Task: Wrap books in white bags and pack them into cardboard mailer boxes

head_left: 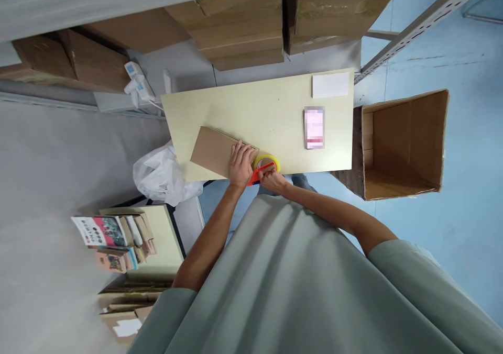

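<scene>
A folded brown cardboard box point(214, 148) lies flat and at a slant on the pale table point(236, 105), close to its front edge. My left hand point(240, 164) rests with fingers stretched over the box's right end. Closed around a red tape dispenser point(255, 177) is my right hand point(273, 180). The dispenser carries a yellow-edged roll of tape point(271, 159) and sits against the right end of the box. Whether tape is stuck to the cardboard is too small to tell.
A pink printed pad point(314, 129) and a white card point(330, 85) lie at the table's right. Beyond the right edge stands an open carton point(406, 144). A white plastic bag point(157, 176) and stacked books point(113, 233) are at left. Shelved cartons point(243, 29) line the back.
</scene>
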`<state>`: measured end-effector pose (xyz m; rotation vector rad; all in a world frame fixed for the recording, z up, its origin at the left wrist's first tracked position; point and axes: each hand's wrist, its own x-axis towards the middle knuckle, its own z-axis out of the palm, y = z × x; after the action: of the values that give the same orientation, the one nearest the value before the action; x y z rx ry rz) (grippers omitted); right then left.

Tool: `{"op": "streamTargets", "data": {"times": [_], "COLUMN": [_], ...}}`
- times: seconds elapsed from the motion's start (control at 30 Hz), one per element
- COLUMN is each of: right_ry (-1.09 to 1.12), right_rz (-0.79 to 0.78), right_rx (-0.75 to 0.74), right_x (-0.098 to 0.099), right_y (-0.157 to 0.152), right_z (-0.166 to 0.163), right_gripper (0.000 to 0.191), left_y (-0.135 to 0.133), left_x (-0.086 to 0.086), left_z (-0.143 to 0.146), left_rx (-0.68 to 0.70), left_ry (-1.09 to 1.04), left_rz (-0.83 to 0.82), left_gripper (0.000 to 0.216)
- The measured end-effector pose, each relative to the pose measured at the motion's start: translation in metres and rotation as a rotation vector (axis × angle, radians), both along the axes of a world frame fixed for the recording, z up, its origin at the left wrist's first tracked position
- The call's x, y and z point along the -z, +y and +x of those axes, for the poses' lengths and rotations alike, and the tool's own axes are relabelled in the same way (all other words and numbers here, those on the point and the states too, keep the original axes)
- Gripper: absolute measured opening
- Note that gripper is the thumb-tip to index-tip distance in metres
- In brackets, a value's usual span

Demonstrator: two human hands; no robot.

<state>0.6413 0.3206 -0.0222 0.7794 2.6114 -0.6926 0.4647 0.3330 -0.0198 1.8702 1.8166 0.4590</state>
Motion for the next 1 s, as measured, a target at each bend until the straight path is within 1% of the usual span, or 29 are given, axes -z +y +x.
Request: {"op": "streamTargets", "data": {"times": [0.1, 0.2, 0.27, 0.33, 0.4, 0.5, 0.6, 0.73, 0.87, 0.93, 1.0], "right_ry": [-0.125, -0.192, -0.209, -0.210, -0.182, -0.144, -0.135, -0.117, -0.090, -0.086, -0.096], "right_rz": [0.018, 0.060, 0.112, 0.135, 0.149, 0.161, 0.151, 0.132, 0.114, 0.115, 0.123], "right_rx": [0.073, 0.109, 0.114, 0.112, 0.111, 0.105, 0.087, 0.031, -0.008, -0.028, -0.035], "right_x": [0.000, -0.003, -0.007, -0.011, -0.012, -0.009, -0.003, 0.001, -0.001, -0.003, -0.006], "right_y": [0.028, 0.072, 0.099, 0.120, 0.134, 0.145, 0.153, 0.168, 0.186, 0.192, 0.193], "right_z": [0.041, 0.086, 0.103, 0.102, 0.088, 0.062, 0.049, 0.058, 0.072, 0.071, 0.064], "right_gripper": [0.048, 0.049, 0.049, 0.048, 0.046, 0.045, 0.047, 0.054, 0.059, 0.059, 0.056], "left_y": [-0.001, -0.002, -0.002, -0.002, -0.002, -0.003, -0.002, -0.001, 0.000, -0.001, -0.002], "left_x": [0.002, 0.003, 0.003, 0.002, 0.002, 0.001, 0.003, 0.007, 0.010, 0.011, 0.012], "left_z": [-0.002, -0.002, -0.002, -0.001, 0.000, 0.002, 0.004, 0.005, 0.004, 0.004, 0.005], "left_rx": [0.021, 0.031, 0.037, 0.041, 0.048, 0.048, 0.029, 0.034, 0.025, 0.032, 0.040], "left_ry": [-0.011, -0.017, -0.019, -0.018, -0.011, 0.002, 0.032, 0.043, 0.048, 0.052, 0.047], "left_rz": [-0.011, -0.002, 0.005, 0.008, 0.014, 0.009, -0.014, -0.028, -0.031, -0.014, -0.004], "left_gripper": [0.047, 0.044, 0.042, 0.043, 0.043, 0.043, 0.040, 0.043, 0.034, 0.032, 0.032]}}
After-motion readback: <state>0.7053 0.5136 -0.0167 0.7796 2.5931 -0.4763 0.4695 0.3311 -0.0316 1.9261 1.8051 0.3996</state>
